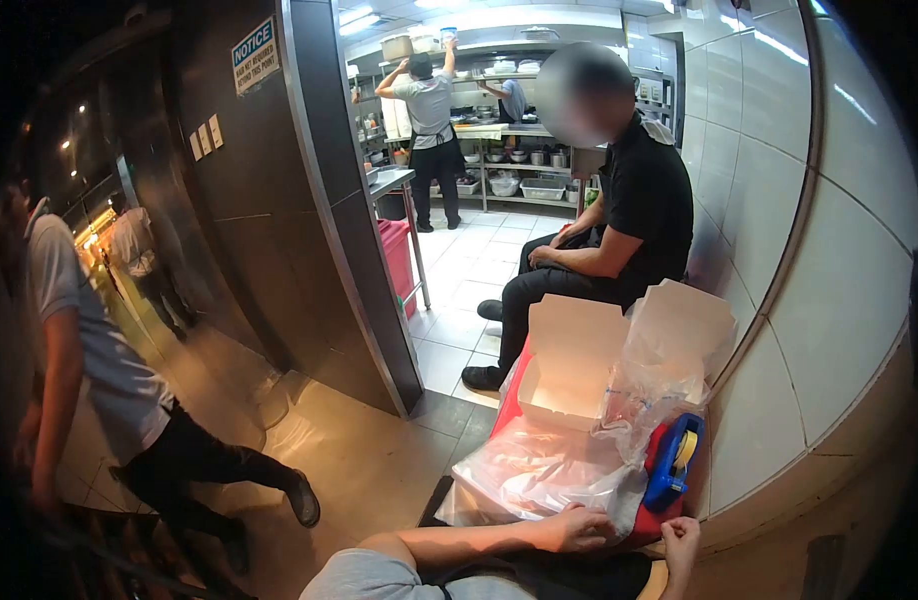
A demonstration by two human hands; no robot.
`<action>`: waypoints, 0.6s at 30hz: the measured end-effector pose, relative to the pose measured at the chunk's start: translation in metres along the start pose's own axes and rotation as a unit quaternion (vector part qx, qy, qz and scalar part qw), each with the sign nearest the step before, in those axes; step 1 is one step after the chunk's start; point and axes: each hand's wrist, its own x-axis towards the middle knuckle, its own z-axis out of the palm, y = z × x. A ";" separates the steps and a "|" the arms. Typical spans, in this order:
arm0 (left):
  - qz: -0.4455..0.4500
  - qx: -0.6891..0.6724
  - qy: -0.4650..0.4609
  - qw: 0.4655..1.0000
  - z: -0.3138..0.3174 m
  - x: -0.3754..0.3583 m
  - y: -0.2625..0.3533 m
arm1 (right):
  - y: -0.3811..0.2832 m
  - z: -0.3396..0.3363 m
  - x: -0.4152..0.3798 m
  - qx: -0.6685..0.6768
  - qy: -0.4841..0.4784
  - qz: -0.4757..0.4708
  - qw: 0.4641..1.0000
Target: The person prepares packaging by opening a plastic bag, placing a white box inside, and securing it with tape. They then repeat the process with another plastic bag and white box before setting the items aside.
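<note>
Nearest the camera lay the wearer's grey sleeve (364, 577) and a dark apron (579, 577) across the lap. The left hand (579, 530) was held narrow, its fingers curled in at the near edge of a clear plastic bag (534, 470); whether they pinched the film, I could not tell. The right hand (682, 538) was raised just beside it, fingers bent toward the palm, and I could not tell if anything was held in them. Just beyond the right hand stood a blue tape dispenser (669, 470) with a yellowish roll, over a red support (512, 395) that showed around the plastic. The bag was spread on this support, in front of an open white box (574, 355) with its lid up. A second white box (684, 320), also open, stood beside the first on its right, with crumpled plastic in front of it. Behind the boxes, a person in black (649, 200) sat by the tiled wall (849, 260). Farther back, a person in an apron (429, 110) reached up to a high shelf, while on the left a person in a grey shirt (99, 370) stood with legs apart.
</note>
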 end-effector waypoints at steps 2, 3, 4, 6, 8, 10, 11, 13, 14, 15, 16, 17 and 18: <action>-0.039 -0.218 0.038 0.974 0.016 0.006 -0.003 | -0.039 0.012 -0.018 0.175 -0.049 0.060 0.981; -0.059 -0.325 0.056 0.942 0.024 0.011 -0.004 | -0.057 0.018 -0.023 0.249 -0.089 0.086 0.961; -0.118 -0.394 0.006 0.912 0.020 0.017 -0.004 | -0.082 0.027 -0.030 0.263 -0.121 0.048 0.956; -0.107 -0.489 0.016 0.866 0.015 0.022 0.000 | -0.097 0.039 -0.037 0.222 -0.173 -0.012 0.960; -0.111 -0.482 0.075 0.866 0.012 0.022 -0.004 | -0.102 0.048 -0.040 0.267 -0.166 -0.003 0.949; -0.113 -0.398 0.120 0.902 -0.004 0.015 0.003 | -0.107 0.053 -0.040 0.248 -0.185 -0.004 0.951; -0.115 -0.354 0.142 0.917 -0.015 0.009 0.010 | -0.106 0.056 -0.040 0.226 -0.192 -0.013 0.955; -0.083 -0.251 0.180 0.947 -0.027 0.001 0.014 | -0.107 0.063 -0.040 0.213 -0.206 -0.017 0.955; -0.077 -0.235 0.184 0.951 -0.028 -0.002 0.008 | -0.110 0.067 -0.040 0.222 -0.214 -0.014 0.951; -0.071 -0.219 0.188 0.955 -0.031 -0.004 0.006 | -0.116 0.072 -0.042 0.230 -0.221 -0.010 0.948; -0.064 -0.213 0.199 0.954 -0.033 -0.006 0.005 | -0.130 0.074 -0.045 0.260 -0.206 0.013 0.943; -0.057 -0.208 0.211 0.953 -0.034 -0.007 0.005 | -0.132 0.077 -0.045 0.284 -0.209 0.038 0.935; -0.050 -0.204 0.222 0.952 -0.037 -0.009 0.008 | -0.132 0.079 -0.045 0.307 -0.211 0.064 0.926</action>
